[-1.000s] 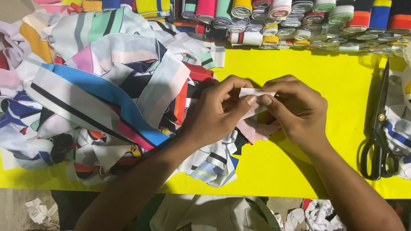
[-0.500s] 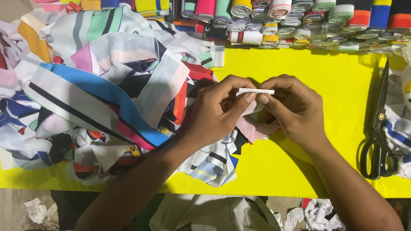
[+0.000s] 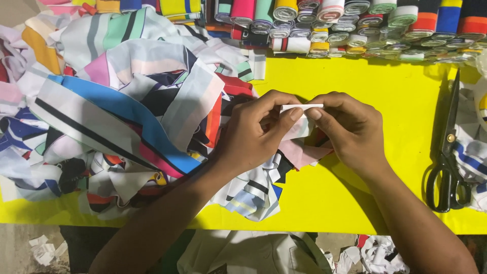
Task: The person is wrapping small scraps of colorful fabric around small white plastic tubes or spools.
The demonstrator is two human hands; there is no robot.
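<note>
My left hand (image 3: 256, 134) and right hand (image 3: 350, 129) pinch a folded white fabric strip (image 3: 302, 107); scissors (image 3: 446, 162) lie at three o'clock.

white strip (image 3: 302, 107), yellow table (image 3: 401, 101), black scissors (image 3: 447, 162), multicoloured striped fabric pile (image 3: 127, 111)

Cloth pile (image 3: 116, 111) on table (image 3: 401, 86) left; rolls (image 3: 355, 30) along far edge; scissors (image 3: 447, 157) right, perhaps partly on more cloth.

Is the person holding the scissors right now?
No. The scissors lie on the yellow table, while the left hand and right hand pinch a folded white fabric strip.
</note>
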